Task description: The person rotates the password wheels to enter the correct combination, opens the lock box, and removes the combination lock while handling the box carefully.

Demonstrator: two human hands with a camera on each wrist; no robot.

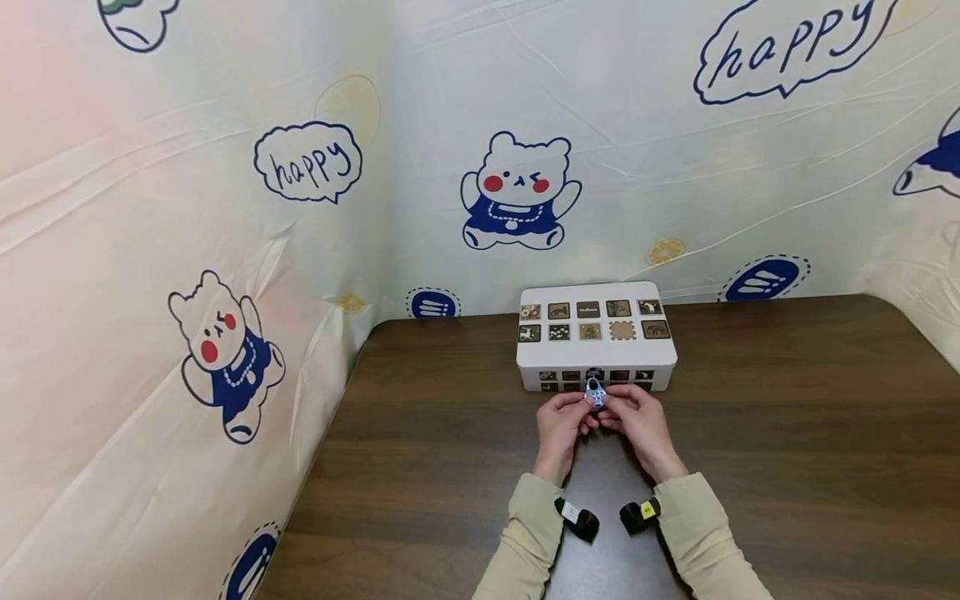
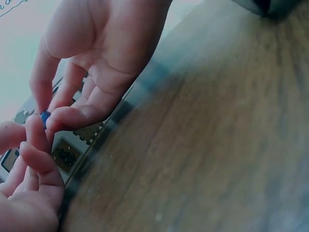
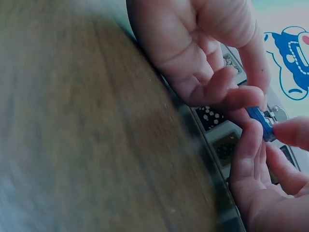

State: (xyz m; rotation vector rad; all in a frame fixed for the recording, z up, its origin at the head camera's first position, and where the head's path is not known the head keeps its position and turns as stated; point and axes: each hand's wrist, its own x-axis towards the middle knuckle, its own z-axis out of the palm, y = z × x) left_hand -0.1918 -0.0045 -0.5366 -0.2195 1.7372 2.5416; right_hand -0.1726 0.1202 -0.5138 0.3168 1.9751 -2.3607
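Observation:
A small blue padlock (image 1: pixel 596 395) with white number dials is held between both hands, its shackle pointing up toward the white box (image 1: pixel 585 354) decorated with dark picture squares. From the left, my left hand (image 1: pixel 561 427) pinches the lock's body with thumb and fingers. My right hand (image 1: pixel 641 425) pinches it from the other side. In the right wrist view, the blue lock body (image 3: pixel 260 123) shows between the fingertips, close to a round metal latch (image 3: pixel 277 113) on the box front. Fingers cover most of the lock (image 2: pixel 45 118) in the left wrist view.
The box stands at the back of the brown wooden table (image 1: pixel 435 467), near a pale printed cloth (image 1: pixel 420 167) hanging behind. More cloth hangs along the left side. Black wrist cameras (image 1: pixel 577 522) are strapped over the beige sleeves.

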